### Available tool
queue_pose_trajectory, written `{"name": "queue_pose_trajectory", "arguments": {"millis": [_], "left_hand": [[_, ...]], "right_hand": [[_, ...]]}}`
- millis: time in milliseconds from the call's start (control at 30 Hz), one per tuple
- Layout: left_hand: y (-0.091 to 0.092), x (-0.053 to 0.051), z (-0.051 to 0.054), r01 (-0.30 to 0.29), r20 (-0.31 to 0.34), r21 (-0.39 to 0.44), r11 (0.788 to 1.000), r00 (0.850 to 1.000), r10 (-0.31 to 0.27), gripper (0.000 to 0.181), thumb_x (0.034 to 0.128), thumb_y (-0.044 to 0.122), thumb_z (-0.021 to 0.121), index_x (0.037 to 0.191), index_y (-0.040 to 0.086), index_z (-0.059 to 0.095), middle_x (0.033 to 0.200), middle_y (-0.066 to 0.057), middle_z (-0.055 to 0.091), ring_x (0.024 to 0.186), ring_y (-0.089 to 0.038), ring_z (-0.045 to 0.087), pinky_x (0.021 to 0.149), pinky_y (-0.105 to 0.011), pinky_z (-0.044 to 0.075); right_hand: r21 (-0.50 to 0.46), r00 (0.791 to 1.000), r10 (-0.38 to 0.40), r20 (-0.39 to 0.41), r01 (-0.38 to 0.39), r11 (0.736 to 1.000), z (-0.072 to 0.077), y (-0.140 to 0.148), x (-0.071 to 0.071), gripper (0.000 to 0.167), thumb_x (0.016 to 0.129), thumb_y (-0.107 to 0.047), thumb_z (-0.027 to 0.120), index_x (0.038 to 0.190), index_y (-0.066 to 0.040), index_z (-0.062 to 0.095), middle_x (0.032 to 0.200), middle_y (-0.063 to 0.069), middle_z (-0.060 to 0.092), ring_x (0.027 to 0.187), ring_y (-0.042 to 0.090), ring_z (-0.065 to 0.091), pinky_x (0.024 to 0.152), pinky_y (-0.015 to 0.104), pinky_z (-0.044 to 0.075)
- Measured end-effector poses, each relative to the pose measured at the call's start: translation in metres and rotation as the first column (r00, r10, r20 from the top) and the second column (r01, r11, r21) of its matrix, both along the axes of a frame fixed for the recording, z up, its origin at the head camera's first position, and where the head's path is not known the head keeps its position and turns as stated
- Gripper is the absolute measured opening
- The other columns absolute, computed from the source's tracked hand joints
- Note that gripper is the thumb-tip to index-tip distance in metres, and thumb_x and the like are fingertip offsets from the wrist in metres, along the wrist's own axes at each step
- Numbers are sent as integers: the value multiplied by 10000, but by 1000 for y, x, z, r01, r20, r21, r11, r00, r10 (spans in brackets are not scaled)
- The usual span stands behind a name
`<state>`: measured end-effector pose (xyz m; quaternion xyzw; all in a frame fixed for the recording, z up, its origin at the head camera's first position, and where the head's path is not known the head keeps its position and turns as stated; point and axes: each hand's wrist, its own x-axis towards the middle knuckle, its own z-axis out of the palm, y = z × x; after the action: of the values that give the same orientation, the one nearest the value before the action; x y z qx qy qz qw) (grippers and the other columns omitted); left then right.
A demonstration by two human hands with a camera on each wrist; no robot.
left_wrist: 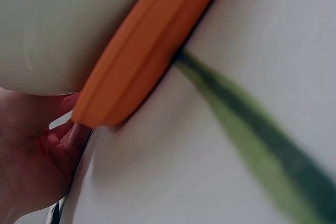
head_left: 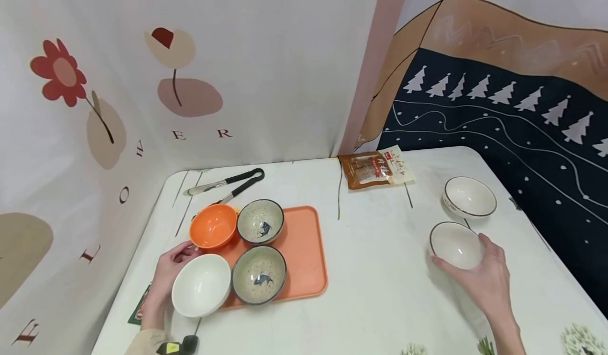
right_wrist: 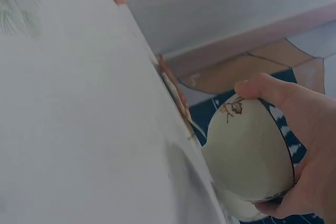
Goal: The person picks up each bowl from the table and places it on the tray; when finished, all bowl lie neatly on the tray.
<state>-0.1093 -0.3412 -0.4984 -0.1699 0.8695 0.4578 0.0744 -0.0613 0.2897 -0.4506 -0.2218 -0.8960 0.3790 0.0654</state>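
My right hand (head_left: pixel 484 276) grips a white bowl (head_left: pixel 457 245) with a thin dark rim, thumb and fingers on opposite sides. The right wrist view shows this bowl (right_wrist: pixel 251 150) tilted and raised off the table, a small brown flower motif on its outside. At the salmon-orange tray's (head_left: pixel 307 257) left edge, my left hand (head_left: pixel 172 268) holds the rim, its fingers partly hidden. Beside that hand are an orange bowl (head_left: pixel 214 226) and a plain white bowl (head_left: pixel 201 285). Two speckled grey bowls with blue fish, one behind (head_left: pixel 260 221) and one in front (head_left: pixel 259 275), stand on the tray.
A second dark-rimmed white bowl (head_left: pixel 470 197) stands behind the held one. Black-handled tongs (head_left: pixel 244 178) lie behind the tray, partly hidden by bowls. A brown food packet (head_left: pixel 375 168) lies at the table's back edge, near the hanging cloth (head_left: pixel 266 80).
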Motion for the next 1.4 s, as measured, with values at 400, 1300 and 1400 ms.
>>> {"name": "queue_pose_trajectory", "arguments": {"millis": [400, 1300, 1400], "left_hand": [[1, -2, 1, 4, -21, 5, 1000, 1000, -4, 562, 1022, 312, 610, 1480, 12, 482, 1050, 2, 605, 881, -61, 530, 725, -187, 496], [3, 3, 1, 3, -54, -12, 1000, 999, -4, 519, 1029, 279, 598, 1452, -7, 507, 1055, -36, 603, 866, -67, 526, 706, -188, 489], [3, 3, 0, 3, -54, -8, 1000, 999, -4, 523, 1032, 282, 593, 1456, -11, 502, 1066, -50, 608, 862, -67, 531, 702, -191, 494]], "right_hand": [[7, 979, 187, -86, -187, 982, -3, -46, -13, 1200, 638, -392, 946, 1555, 2, 279, 1506, 282, 354, 1341, 510, 394, 1039, 692, 356], [83, 731, 644, -226, -645, 760, 9, -137, -41, 1183, 536, -435, 976, 1504, -82, 396, 1447, 131, 479, 1290, 352, 535, 1004, 607, 481], [70, 700, 675, -234, -680, 730, 7, -149, -42, 1175, 531, -430, 979, 1496, -80, 408, 1430, 116, 492, 1264, 336, 554, 980, 574, 502]]}}
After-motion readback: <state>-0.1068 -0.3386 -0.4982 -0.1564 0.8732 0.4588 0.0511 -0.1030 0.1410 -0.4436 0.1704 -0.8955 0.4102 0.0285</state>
